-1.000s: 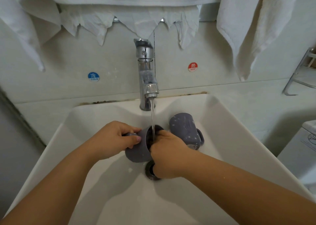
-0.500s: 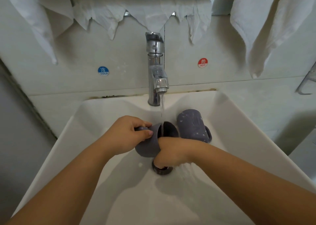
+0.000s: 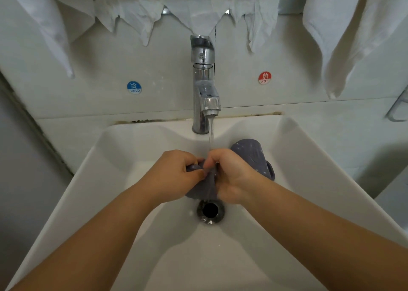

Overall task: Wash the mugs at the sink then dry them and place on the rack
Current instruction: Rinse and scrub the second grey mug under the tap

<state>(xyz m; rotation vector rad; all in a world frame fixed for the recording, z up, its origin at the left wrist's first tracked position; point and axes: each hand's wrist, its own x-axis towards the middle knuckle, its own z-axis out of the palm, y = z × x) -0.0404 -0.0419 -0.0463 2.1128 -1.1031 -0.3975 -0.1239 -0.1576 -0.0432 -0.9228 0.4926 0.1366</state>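
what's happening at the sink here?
A person is washing a grey mug under the running faucet. The left hand and right hand both grip it over the drain, with the water stream landing on it. A second grey mug lies on its side in the sink, behind the right hand. White towels hang above.

White towels (image 3: pixel 344 36) hang on the wall; blue COLD sticker (image 3: pixel 134 87) left, red HOT sticker (image 3: pixel 264 77) right.
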